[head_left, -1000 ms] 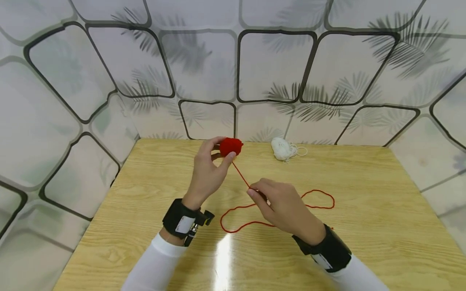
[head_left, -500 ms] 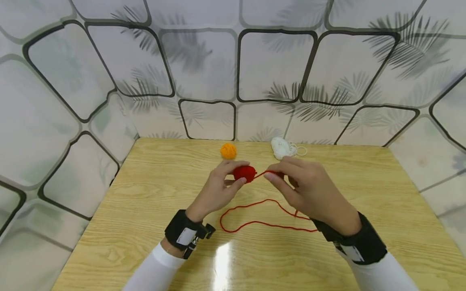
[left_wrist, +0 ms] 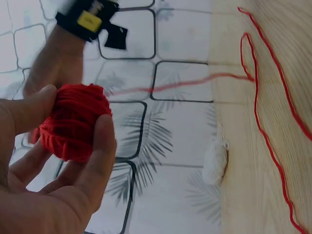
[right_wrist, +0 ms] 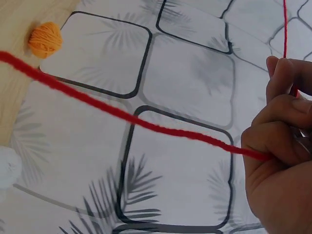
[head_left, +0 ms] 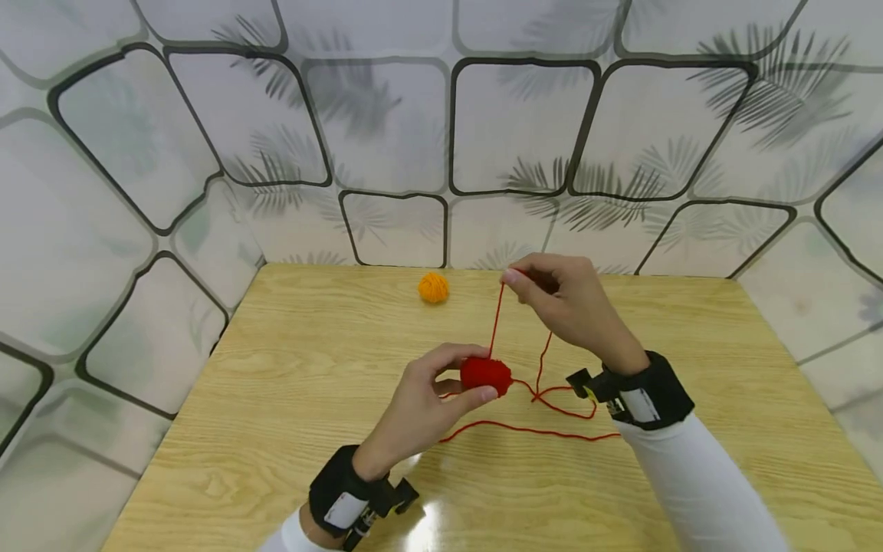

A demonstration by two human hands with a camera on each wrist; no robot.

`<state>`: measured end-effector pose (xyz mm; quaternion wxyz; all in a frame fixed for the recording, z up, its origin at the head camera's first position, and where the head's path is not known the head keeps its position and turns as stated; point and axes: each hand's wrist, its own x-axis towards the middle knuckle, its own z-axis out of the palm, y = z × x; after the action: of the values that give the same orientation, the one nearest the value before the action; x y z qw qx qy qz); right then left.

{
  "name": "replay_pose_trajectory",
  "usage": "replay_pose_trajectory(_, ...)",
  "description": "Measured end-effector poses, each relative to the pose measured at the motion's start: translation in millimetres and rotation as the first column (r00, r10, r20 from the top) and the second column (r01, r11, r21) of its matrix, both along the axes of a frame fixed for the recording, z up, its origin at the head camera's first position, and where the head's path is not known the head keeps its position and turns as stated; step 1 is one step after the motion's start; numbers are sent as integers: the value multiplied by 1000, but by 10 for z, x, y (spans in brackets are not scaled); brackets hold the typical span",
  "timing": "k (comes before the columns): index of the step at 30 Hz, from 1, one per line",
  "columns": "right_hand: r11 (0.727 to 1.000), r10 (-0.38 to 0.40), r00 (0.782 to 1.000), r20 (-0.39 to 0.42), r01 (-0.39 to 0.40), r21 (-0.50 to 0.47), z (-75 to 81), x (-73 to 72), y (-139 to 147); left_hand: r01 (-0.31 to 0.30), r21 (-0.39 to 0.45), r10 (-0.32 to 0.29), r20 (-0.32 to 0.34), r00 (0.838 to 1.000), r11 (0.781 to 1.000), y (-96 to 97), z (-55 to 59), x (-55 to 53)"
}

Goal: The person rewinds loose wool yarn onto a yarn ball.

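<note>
My left hand (head_left: 421,414) grips a ball of red yarn (head_left: 485,375) above the table, thumb on one side and fingers round the other, as the left wrist view also shows of the ball (left_wrist: 77,122). Up and to the right, my right hand (head_left: 572,303) pinches the red strand (head_left: 496,322), which runs taut from the ball to thumb and fingertip. From the right hand the strand (right_wrist: 165,130) leaves past the curled fingers. It drops to the tabletop, where loose red yarn (head_left: 531,429) lies in loops below the ball.
An orange yarn ball (head_left: 433,287) sits near the table's back edge. White yarn (left_wrist: 215,162) lies to its right, hidden behind my right hand in the head view. A patterned wall (head_left: 386,123) rises behind the wooden table (head_left: 290,345).
My left hand has brought the red ball nearer and to the right, uncovering the orange ball. The right hand has risen with the strand, first rightward, then up and back over the white yarn.
</note>
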<state>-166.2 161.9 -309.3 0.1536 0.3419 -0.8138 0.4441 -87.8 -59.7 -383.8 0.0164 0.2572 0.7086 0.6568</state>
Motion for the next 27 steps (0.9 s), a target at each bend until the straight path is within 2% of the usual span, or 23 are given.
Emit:
replay_pose_trajectory(5,998,33,985,172,-24,-59,-192,-128,-18,-62,38,66,-103,992,997,25,61,105)
replay_pose_trajectory(8,996,70,970,234,-57,-62,-341,-136,-57,-62,41,69,-222,973,997,36,113,108)
replay_pose_trajectory(12,991,128,939,321,-111,-70,-560,-57,-145,-56,52,71,-352,933,997,35,199,71)
replay_pose_trajectory(15,989,147,921,360,-133,-63,-686,68,-209,-67,70,88,-364,927,995,19,254,34)
replay_pose_trajectory(17,989,149,922,357,-142,-46,-733,174,-238,-86,77,107,-350,930,993,4,278,3)
replay_pose_trajectory(20,986,152,946,287,-166,27,-753,335,-259,-144,49,152,-334,930,988,-23,293,-53)
replay_pose_trajectory(24,973,155,967,201,-185,140,-687,543,-264,-254,-61,218,-345,913,965,-71,271,-140)
replay_pose_trajectory(27,964,150,981,123,-173,203,-572,680,-238,-299,-164,225,-358,906,940,-102,223,-197)
